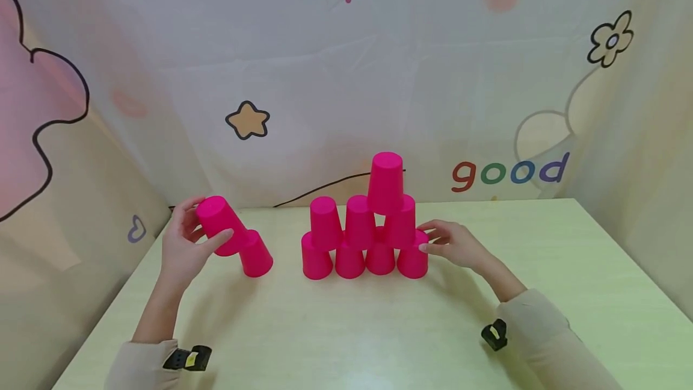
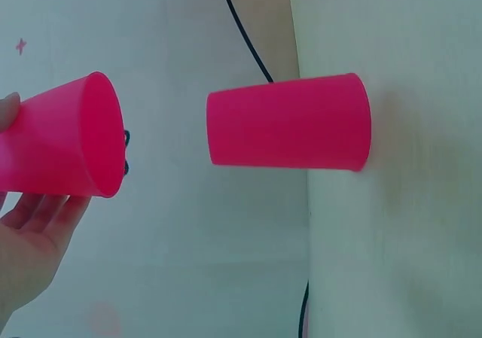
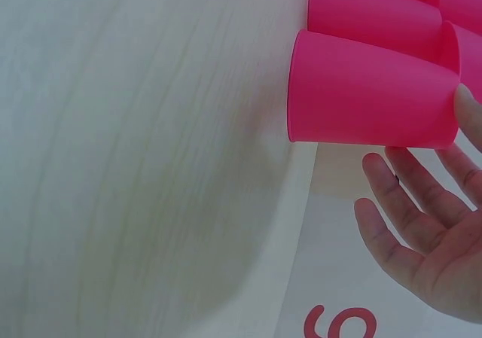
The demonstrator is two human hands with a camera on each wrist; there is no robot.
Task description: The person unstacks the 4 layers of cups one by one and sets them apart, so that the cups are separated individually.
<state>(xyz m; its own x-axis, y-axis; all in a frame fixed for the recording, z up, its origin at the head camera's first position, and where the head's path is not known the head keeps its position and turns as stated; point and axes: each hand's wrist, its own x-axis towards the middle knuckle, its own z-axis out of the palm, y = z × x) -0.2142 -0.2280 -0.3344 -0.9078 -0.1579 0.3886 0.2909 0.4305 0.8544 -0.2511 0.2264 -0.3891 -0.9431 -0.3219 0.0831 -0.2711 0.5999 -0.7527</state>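
Head cam: above the worktop (image 1: 357, 330)'s near side, facing forward and down to the far edge and backdrop (image 1: 303, 71); widest, farthest view. Left wrist: low, close in, rolled sideways, facing the far edge; shares the left hand (image 1: 181, 251), held cup (image 1: 219, 221) and standing cup (image 1: 257, 256) with head. Right wrist: low, close, rolled the opposite way, also facing the far edge; shares the right hand (image 1: 455, 245), right-end bottom cup (image 1: 414, 265) and red "g" (image 1: 463, 165) with head.
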